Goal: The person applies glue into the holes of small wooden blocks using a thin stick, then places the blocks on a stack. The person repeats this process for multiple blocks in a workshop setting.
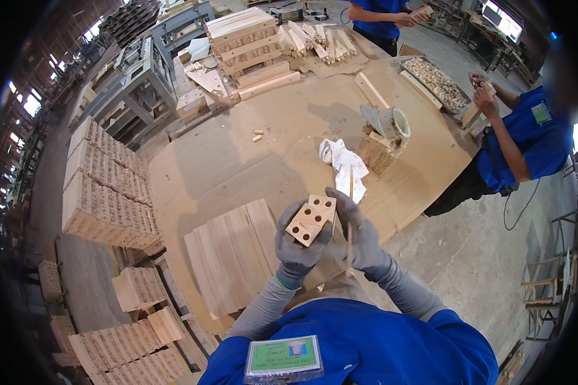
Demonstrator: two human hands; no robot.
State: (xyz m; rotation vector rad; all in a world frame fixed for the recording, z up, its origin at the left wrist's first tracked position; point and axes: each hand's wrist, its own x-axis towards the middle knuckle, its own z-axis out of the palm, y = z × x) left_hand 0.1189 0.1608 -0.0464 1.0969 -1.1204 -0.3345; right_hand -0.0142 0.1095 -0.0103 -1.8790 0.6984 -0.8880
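Down in the head view, the left hand (297,247), in a grey glove, is closed around the lower end of a small wooden block with round holes (311,219), holding it up above the near edge of the workbench (237,147), with the drilled face turned upward. The right hand (356,234), gloved the same, is wrapped around a thin wooden stick (350,218) that stands nearly upright just beside the block's right edge; whether the stick touches the block cannot be told. Below the left hand, a row of flat boards (234,256) lies side by side on the bench. Beyond the hands a crumpled white cloth (343,163) rests on the bench, and just past it a glue-crusted pot (385,131) sits on a rough block. Further back stand layered timber pieces (247,42) and a tray of small wooden parts (437,83). On the right, a co-worker in blue (523,144) holds a wooden piece in both hands, well apart from the person. On the left, stacks of drilled blocks (106,186) stand on the floor.
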